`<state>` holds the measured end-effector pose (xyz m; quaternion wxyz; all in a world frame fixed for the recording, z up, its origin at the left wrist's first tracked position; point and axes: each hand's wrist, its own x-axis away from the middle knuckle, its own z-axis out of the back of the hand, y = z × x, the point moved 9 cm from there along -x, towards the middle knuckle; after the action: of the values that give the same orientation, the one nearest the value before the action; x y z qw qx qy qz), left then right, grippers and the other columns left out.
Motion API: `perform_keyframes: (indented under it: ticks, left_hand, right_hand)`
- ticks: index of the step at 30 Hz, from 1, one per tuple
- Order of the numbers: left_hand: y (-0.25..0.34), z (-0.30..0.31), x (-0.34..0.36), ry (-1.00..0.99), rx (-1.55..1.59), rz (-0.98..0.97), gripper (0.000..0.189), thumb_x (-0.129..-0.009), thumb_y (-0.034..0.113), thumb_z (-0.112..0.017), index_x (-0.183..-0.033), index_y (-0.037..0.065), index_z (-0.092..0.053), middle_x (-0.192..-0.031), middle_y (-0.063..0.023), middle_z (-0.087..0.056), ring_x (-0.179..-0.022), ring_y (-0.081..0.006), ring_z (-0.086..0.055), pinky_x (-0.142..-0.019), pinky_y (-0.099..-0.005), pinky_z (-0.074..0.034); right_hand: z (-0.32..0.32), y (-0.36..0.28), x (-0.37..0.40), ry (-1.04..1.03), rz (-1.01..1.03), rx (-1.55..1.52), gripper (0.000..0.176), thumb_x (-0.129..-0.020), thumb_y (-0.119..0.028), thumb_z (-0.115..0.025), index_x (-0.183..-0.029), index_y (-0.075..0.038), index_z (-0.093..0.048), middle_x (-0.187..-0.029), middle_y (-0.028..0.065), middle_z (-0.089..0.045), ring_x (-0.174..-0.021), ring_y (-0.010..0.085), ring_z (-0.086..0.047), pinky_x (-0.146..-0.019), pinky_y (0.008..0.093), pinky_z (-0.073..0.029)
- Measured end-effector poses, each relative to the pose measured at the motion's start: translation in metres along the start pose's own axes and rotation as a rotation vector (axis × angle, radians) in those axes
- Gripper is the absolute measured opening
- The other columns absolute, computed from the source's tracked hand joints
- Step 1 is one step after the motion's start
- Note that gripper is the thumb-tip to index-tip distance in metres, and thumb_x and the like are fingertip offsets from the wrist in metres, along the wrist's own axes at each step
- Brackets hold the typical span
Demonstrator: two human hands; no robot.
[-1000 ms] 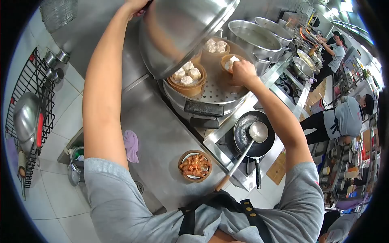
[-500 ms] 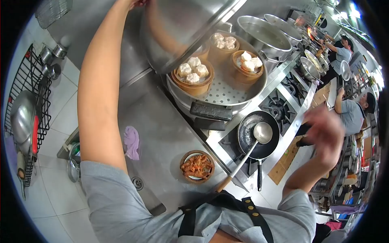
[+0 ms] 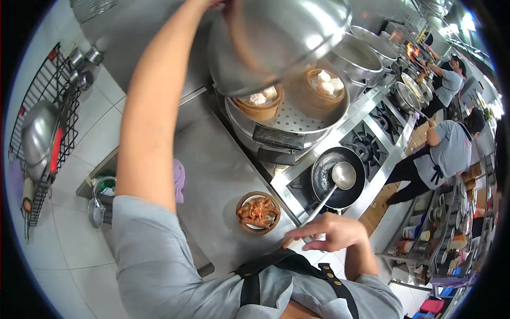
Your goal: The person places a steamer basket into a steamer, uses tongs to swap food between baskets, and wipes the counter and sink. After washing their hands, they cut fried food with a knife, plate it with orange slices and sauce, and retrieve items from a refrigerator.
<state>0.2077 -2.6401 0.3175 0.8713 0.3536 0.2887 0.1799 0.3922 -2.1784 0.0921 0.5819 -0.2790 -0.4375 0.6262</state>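
My left hand [image 3: 219, 3] shows only partly at the top edge, holding up the domed metal steamer lid [image 3: 276, 40]; its grip is mostly hidden. Below the tilted lid is the steamer pot [image 3: 287, 125] with a perforated tray. Bamboo baskets [image 3: 260, 110] of white dumplings [image 3: 329, 83] stand in it, partly covered by the lid. Over the ladle's [image 3: 344, 175] long handle, my right hand [image 3: 334, 232] is open, fingers apart and pointing left. Left of it, a small bamboo basket [image 3: 239, 226] of reddish-brown chicken feet [image 3: 258, 212] sits on the steel counter [image 3: 212, 186].
The ladle's bowl rests in a black frying pan [image 3: 324, 183] on the stove, beside a burner [image 3: 365, 149]. Large pots [image 3: 355, 53] stand behind. A purple cloth [image 3: 179, 181] lies on the counter. Two co-workers [image 3: 443, 149] are at the right, near shelves [image 3: 430, 239].
The lid has shifted right and lower in view, covering more of the baskets. My right hand has come down and left to beside the chicken feet. One co-worker has turned away.
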Motion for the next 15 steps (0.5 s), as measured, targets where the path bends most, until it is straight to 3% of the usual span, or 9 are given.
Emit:
perform_keyframes:
  ticks: [3,4,5,6,8,9,10,13,15]
  left_hand:
    - [0.040,-0.050,-0.012,-0.016,-0.467,-0.304,0.028,-0.083,0.027,-0.058,-0.091,0.003,-0.070,-0.085,-0.0082,-0.069,-0.079,-0.0249,-0.063,-0.072,-0.0393,-0.050]
    - [0.043,-0.060,0.003,0.061,-0.329,-0.106,0.028,-0.085,0.029,-0.060,-0.093,0.004,-0.071,-0.085,-0.0081,-0.069,-0.078,-0.0222,-0.064,-0.068,-0.0373,-0.051]
    - [0.050,-0.080,-0.008,0.082,-0.338,-0.231,0.039,-0.074,0.042,-0.064,-0.082,0.004,-0.071,-0.073,-0.0113,-0.068,-0.066,-0.0226,-0.065,-0.059,-0.0341,-0.051]
    - [0.067,-0.102,0.013,0.048,-0.278,-0.153,0.040,-0.070,0.042,-0.064,-0.087,0.005,-0.071,-0.088,-0.0164,-0.068,-0.085,-0.0306,-0.066,-0.075,-0.0400,-0.052]
    - [0.086,-0.150,0.031,-0.065,-0.425,-0.138,0.035,-0.070,0.031,-0.065,-0.097,0.010,-0.071,-0.103,-0.0145,-0.066,-0.103,-0.0288,-0.061,-0.087,-0.0443,-0.048]
    - [0.098,-0.157,0.045,0.063,-0.485,-0.210,0.034,-0.072,0.032,-0.064,-0.096,0.008,-0.071,-0.103,-0.0178,-0.065,-0.100,-0.0323,-0.061,-0.083,-0.0470,-0.048]
    - [0.099,-0.173,0.048,0.061,-0.607,-0.167,0.033,-0.074,0.026,-0.062,-0.101,0.009,-0.069,-0.110,-0.0171,-0.064,-0.108,-0.0336,-0.057,-0.085,-0.0532,-0.043]
    - [0.099,-0.158,0.082,0.191,-0.509,-0.207,0.037,-0.084,0.037,-0.054,-0.103,0.009,-0.069,-0.108,-0.0115,-0.063,-0.107,-0.0318,-0.053,-0.096,-0.0507,-0.032]
    - [0.075,-0.117,0.130,0.251,-0.051,-0.238,0.038,-0.084,0.041,-0.056,-0.098,0.008,-0.069,-0.092,-0.0130,-0.065,-0.097,-0.0287,-0.058,-0.086,-0.0420,-0.044]
  right_hand:
    - [-0.001,-0.012,-0.015,0.119,0.041,0.087,0.044,-0.079,-0.009,-0.070,-0.121,-0.005,-0.058,-0.096,0.0143,-0.067,-0.072,0.0255,-0.066,-0.064,0.0315,-0.051]
    - [-0.005,-0.015,-0.013,0.108,0.057,0.101,0.044,-0.079,-0.009,-0.070,-0.121,-0.005,-0.058,-0.096,0.0143,-0.067,-0.072,0.0255,-0.066,-0.064,0.0315,-0.051]
    - [-0.002,-0.014,-0.008,0.169,0.014,0.053,0.043,-0.078,-0.009,-0.070,-0.120,-0.005,-0.059,-0.097,0.0138,-0.067,-0.073,0.0251,-0.066,-0.065,0.0315,-0.051]
    - [0.001,-0.012,-0.005,0.221,-0.019,0.011,0.042,-0.078,-0.009,-0.070,-0.119,-0.004,-0.059,-0.097,0.0134,-0.067,-0.074,0.0248,-0.066,-0.066,0.0314,-0.051]
    - [-0.002,-0.011,0.008,0.253,-0.002,0.114,0.048,-0.077,-0.005,-0.070,-0.123,-0.005,-0.057,-0.092,0.0138,-0.069,-0.076,0.0219,-0.068,-0.066,0.0311,-0.052]
    - [-0.005,-0.006,0.017,0.244,-0.144,0.053,0.046,-0.075,-0.004,-0.071,-0.119,-0.004,-0.059,-0.092,0.0127,-0.069,-0.079,0.0193,-0.068,-0.066,0.0286,-0.052]
    - [-0.010,0.006,0.028,0.333,-0.071,0.040,0.046,-0.073,-0.002,-0.072,-0.117,-0.002,-0.060,-0.093,0.0121,-0.069,-0.082,0.0186,-0.067,-0.066,0.0270,-0.052]
    - [-0.029,0.028,0.059,0.341,-0.150,-0.154,0.052,-0.073,0.007,-0.069,-0.122,0.002,-0.055,-0.097,0.0153,-0.068,-0.086,0.0163,-0.065,-0.074,0.0266,-0.052]
    - [-0.033,0.038,0.075,0.337,-0.181,-0.160,0.050,-0.072,0.008,-0.069,-0.120,0.002,-0.056,-0.097,0.0152,-0.068,-0.086,0.0164,-0.065,-0.074,0.0273,-0.053]
